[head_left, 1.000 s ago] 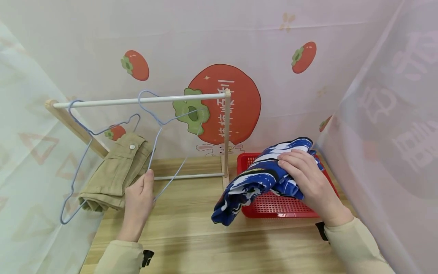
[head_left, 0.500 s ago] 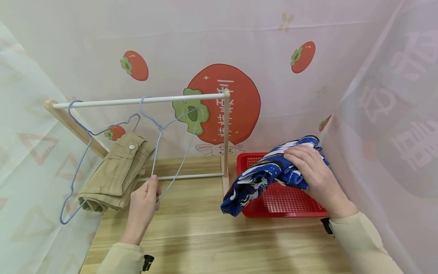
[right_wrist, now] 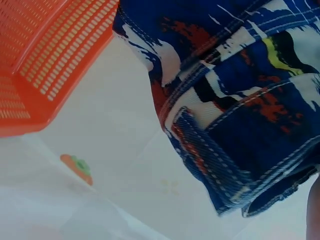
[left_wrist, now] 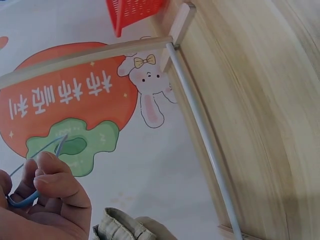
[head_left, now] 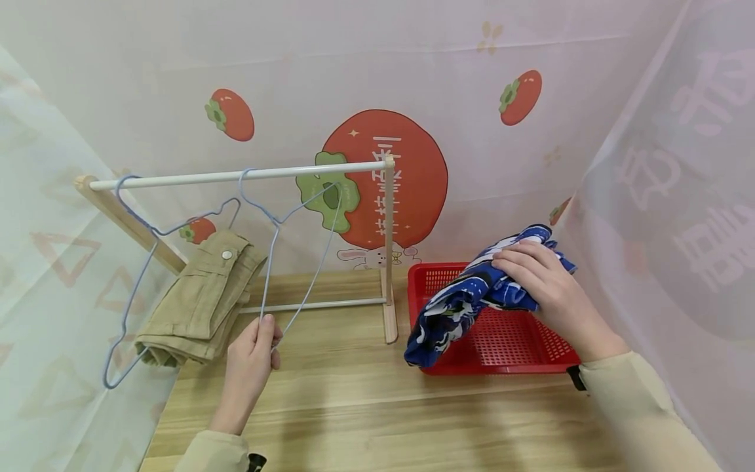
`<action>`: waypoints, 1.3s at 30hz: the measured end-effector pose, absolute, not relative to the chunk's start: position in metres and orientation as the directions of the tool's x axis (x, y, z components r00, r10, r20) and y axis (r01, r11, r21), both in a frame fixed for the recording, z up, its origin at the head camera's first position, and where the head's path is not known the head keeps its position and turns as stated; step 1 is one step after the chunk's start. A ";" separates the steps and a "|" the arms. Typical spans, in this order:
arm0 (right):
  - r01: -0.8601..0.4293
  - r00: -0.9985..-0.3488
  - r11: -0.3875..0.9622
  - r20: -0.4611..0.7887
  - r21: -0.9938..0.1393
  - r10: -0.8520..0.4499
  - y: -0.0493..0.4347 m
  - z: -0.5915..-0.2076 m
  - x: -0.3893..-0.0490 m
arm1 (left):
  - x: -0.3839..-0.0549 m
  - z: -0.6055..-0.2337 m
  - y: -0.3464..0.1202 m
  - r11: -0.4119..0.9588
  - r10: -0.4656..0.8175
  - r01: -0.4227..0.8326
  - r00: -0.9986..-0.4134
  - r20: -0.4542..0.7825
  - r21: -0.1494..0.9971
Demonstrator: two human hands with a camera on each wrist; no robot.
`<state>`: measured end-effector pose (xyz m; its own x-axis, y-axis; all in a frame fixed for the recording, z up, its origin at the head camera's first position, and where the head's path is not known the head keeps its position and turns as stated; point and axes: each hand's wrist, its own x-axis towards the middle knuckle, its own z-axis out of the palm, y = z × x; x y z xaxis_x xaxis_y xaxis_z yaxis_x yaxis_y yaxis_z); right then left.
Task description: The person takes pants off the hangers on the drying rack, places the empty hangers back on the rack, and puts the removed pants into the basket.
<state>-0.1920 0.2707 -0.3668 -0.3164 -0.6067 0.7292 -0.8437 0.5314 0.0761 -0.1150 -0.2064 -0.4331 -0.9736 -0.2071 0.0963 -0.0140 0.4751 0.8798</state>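
Note:
My left hand (head_left: 250, 360) grips the lower end of a light blue wire hanger (head_left: 276, 221), whose hook is over the white rail (head_left: 307, 171). In the left wrist view, my curled fingers (left_wrist: 55, 177) hold the blue wire. My right hand (head_left: 545, 288) holds folded blue patterned shorts (head_left: 457, 301) from above, over the red basket (head_left: 495, 370). A waistband with a belt loop shows on the shorts (right_wrist: 250, 110) in the right wrist view. Most of the right hand lies outside that view.
Khaki folded trousers or shorts (head_left: 197, 295) hang on another blue hanger (head_left: 132, 288) at the rack's left. The rack's wooden post (head_left: 389, 229) stands between that side and the basket. Printed cloth walls (head_left: 460, 131) surround the wooden table (head_left: 354, 419).
My right hand has moved right with the shorts, farther over the basket. My left hand has shifted slightly right and down, and the gripped hanger has turned a little with it.

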 end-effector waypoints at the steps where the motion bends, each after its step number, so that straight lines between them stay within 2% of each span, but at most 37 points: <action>1: -0.848 -0.317 0.525 0.721 0.075 -0.616 0.272 -0.366 -0.194 | -0.115 -0.433 -0.206 0.471 -0.212 -0.016 -0.973 0.095 0.882; 6: -0.870 -0.344 0.492 0.679 0.029 -0.649 0.279 -0.363 -0.201 | -0.116 -0.435 -0.206 0.462 -0.221 -0.021 -0.971 0.092 0.886; 11: -0.856 -0.431 0.516 0.592 -0.028 -0.681 0.280 -0.361 -0.201 | -0.116 -0.436 -0.206 0.473 -0.221 -0.016 -0.970 0.101 0.881; 15: -0.835 -0.477 0.550 0.521 -0.018 -0.707 0.277 -0.360 -0.205 | -0.116 -0.435 -0.205 0.482 -0.218 -0.008 -0.969 0.111 0.876; 23: -0.863 -0.404 0.501 0.508 0.065 -0.761 0.267 -0.356 -0.222 | -0.116 -0.436 -0.202 0.477 -0.218 -0.016 -0.971 0.101 0.879; 30: -0.881 -0.398 0.472 0.507 0.020 -0.765 0.256 -0.346 -0.235 | -0.115 -0.438 -0.202 0.471 -0.214 -0.013 -0.972 0.100 0.882; 35: -0.888 -0.327 0.450 0.555 0.098 -0.765 0.252 -0.355 -0.244 | -0.115 -0.439 -0.202 0.470 -0.217 -0.013 -0.971 0.102 0.882; 39: -0.882 -0.384 0.469 0.497 0.053 -0.778 0.260 -0.379 -0.245 | -0.116 -0.438 -0.201 0.484 -0.213 -0.002 -0.970 0.116 0.875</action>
<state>-0.2449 0.2601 -0.3792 -0.3843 -0.7781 0.4968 -0.8816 0.4690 0.0526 -0.1158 -0.2009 -0.4384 -0.9702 -0.2128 0.1159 -0.0017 0.4844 0.8749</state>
